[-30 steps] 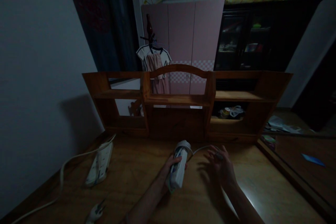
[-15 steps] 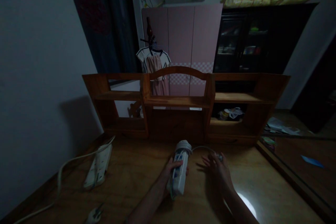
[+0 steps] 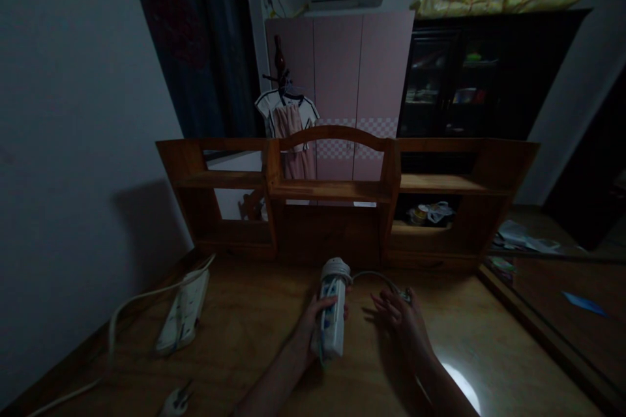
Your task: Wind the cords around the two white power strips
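My left hand [image 3: 314,318] is wrapped round a white power strip [image 3: 335,332], tilted up above the desk. Its cord is wound in several turns [image 3: 336,268] about the strip's far end. From there a loose length of cord [image 3: 372,273] arcs over to my right hand [image 3: 402,316]. Between the thumb and fingers of that hand sits the small plug [image 3: 405,295] at the cord's end, partly hidden. A second white power strip [image 3: 183,316] lies on the desk to the left, a cord across it. Nearer me lies a white plug [image 3: 177,400] with metal pins.
A wooden shelf unit [image 3: 330,190] stands along the back of the desk [image 3: 254,332]. A white wall [image 3: 88,143] closes off the left side. A bright light spot [image 3: 460,384] falls near my right forearm. Past the desk's right edge lies a blue sheet [image 3: 583,303].
The held power strip has shifted slightly left in my left hand. My right hand, with the plug, has barely moved and its fingers have turned a little.
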### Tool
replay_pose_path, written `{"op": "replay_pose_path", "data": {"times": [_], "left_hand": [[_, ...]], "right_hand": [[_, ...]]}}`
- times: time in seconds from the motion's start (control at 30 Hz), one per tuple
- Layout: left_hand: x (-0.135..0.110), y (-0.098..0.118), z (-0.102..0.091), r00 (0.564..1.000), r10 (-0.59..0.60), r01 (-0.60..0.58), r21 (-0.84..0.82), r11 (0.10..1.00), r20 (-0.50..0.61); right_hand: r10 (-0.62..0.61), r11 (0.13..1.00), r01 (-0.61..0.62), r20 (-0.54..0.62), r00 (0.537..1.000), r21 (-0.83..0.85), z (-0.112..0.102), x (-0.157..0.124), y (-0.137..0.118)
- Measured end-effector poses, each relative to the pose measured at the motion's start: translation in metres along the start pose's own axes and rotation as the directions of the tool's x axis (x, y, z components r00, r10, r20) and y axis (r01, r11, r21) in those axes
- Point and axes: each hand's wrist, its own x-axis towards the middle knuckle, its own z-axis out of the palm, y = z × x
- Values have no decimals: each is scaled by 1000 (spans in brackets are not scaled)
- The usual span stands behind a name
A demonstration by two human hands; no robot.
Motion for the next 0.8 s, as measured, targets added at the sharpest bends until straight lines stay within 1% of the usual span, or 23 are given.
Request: {"op": "replay_pose_path", "data": {"times": [0.07,0.13,0.2,0.27,0.33,0.37,0.43,0.47,0.53,0.6,0.73,0.8], "left_hand": [[2,-3,-5,1000,27,-27,23,999,16],[5,-6,-10,1000,24,-24,43,999,4],[7,-9,-14,1000,16,-16,52,999,-3],[7,-10,-15,1000,18,-19,54,998,14],[6,-11,-13,999,16,-18,59,998,28],[4,-11,-12,999,13,-15,57,998,39],[1,-10,-7,998,-4,1,44,999,69],[-1,-9,-4,996,-19,16,35,999,92],[-4,-8,0,989,-37,36,12,999,143],[-7,-6,4,982,-45,47,-5,999,186],[-13,-4,9,972,-63,68,-12,998,225],[-16,-3,11,967,-71,73,4,997,245]], "right_hand": [[16,1000,-16,4,1000,-8,2,-3,0],[17,999,-17,-10,1000,-34,5,-4,0],[-29,996,28,-22,999,-80,7,-3,-1],[-117,978,115,2,993,-175,11,-3,-3],[-183,927,201,85,979,-318,17,-5,-5],[-183,892,226,144,972,-392,20,-7,-6],[-141,829,258,262,955,-496,26,-13,-7],[-115,809,271,312,943,-521,29,-16,-7],[-97,785,306,380,920,-538,33,-21,-6],[-122,769,344,405,906,-539,35,-23,-8],[-214,754,403,387,897,-518,35,-21,-13],[-216,761,382,352,911,-524,35,-20,-15]]}}
